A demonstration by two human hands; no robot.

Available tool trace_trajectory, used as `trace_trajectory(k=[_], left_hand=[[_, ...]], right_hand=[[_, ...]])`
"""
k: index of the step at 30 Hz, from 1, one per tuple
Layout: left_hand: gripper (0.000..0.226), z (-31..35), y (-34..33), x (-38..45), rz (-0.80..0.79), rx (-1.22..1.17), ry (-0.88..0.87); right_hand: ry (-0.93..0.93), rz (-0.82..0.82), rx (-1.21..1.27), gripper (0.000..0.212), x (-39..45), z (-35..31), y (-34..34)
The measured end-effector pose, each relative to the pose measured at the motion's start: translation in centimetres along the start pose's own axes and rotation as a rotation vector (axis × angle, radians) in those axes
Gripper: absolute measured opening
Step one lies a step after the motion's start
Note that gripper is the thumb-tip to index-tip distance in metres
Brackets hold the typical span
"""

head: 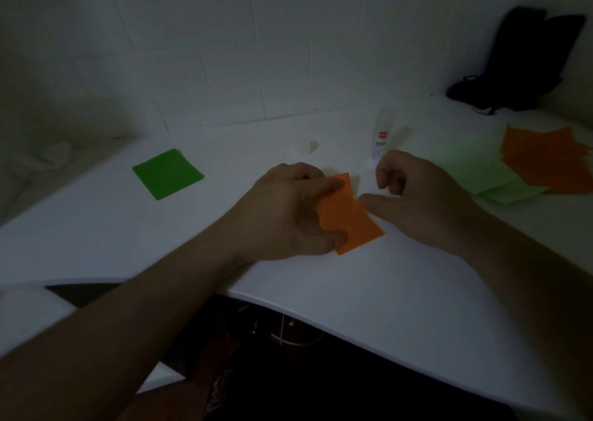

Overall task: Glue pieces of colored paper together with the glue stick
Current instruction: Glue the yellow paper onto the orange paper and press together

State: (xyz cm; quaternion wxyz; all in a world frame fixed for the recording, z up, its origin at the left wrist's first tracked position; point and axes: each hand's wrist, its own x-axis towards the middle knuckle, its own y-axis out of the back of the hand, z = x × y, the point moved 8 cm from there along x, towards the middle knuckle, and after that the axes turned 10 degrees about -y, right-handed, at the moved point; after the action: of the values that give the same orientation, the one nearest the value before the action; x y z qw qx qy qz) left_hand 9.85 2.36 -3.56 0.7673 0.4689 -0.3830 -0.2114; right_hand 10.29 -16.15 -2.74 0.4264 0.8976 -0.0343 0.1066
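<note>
One white table (pixel 321 276), curved front edge, fills most of the view; lighting dim throughout. Behind it: pale wall (pixel 224 51) w/ faint brick-like joint lines, meeting the tabletop along the far edge. Dark gap under the table's front edge, contents too dim to tell.

Far right corner: black bag (pixel 519 64), propped against the wall, on the tabletop.

Right side of table: orange paper stack (pixel 545 161), loosely fanned, partly overlapping pale green paper stack (pixel 475 170) just beside it on the left.

Left side: single bright green square (pixel 168 173), flat, well apart from the rest.

Centre: left hand (pixel 288 209), fingers curled, thumb under and forefinger over an orange paper piece (pixel 349 215), gripping its left edge. Piece sits tilted, near corner pointing right; lying on or lifted off the table – can't tell.

Right hand (pixel 417 196): thumb tip touching the orange piece's right edge, other fingers curled loosely, holding nothing.

Glue stick (pixel 382 138): upright, white w/ small red label, just behind the right hand's knuckles, near the wall. Cap state unclear.
</note>
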Motion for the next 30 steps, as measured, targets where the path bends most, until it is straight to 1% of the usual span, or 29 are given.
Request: trace_trajectory(k=[2,5,8,10,13,15,19,24,26,30], left_hand=[[0.087,0.2,0.0,0.1,0.006,0.018,-0.025],[0.086,0.4,0.3,0.1,0.027,0.011,-0.05],[0.083,0.2,0.5,0.1,0.019,-0.047,-0.041],[0.074,-0.3,0.9,0.2,0.044,-0.119,0.003],[0.065,-1.4,1.0,0.2,0.081,-0.253,0.123],[0.062,-1.6,0.9,0.1,0.1,-0.31,0.141],[0.053,-1.4,1.0,0.0,0.123,-0.339,0.132],[0.031,-1.1,0.9,-0.1,0.16,-0.403,0.127],[0.025,-1.0,1.0,-0.2,0.152,-0.382,0.135],[0.028,-1.0,0.8,-0.1,0.113,-0.342,0.129]], right_hand=[[-0.01,-0.061,0.033,0.045,-0.3,-0.3,-0.9],[0.018,-0.104,-0.051,0.056,-0.5,-0.4,-1.9],[0.017,-0.112,-0.047,0.052,-0.3,-0.1,-2.1],[0.011,-0.132,-0.052,0.052,-0.3,-0.1,-2.4],[0.003,-0.132,-0.042,0.055,-0.4,-0.1,-2.3],[0.001,-0.144,-0.035,0.054,-0.4,-0.2,-2.3],[0.005,-0.151,-0.026,0.052,-0.3,-0.3,-2.4],[0.03,-0.137,-0.014,0.051,-0.2,-0.3,-1.7],[0.033,-0.133,-0.054,0.047,-0.2,-0.2,-1.1],[0.036,-0.15,-0.062,0.03,-0.3,-0.4,-0.8]])
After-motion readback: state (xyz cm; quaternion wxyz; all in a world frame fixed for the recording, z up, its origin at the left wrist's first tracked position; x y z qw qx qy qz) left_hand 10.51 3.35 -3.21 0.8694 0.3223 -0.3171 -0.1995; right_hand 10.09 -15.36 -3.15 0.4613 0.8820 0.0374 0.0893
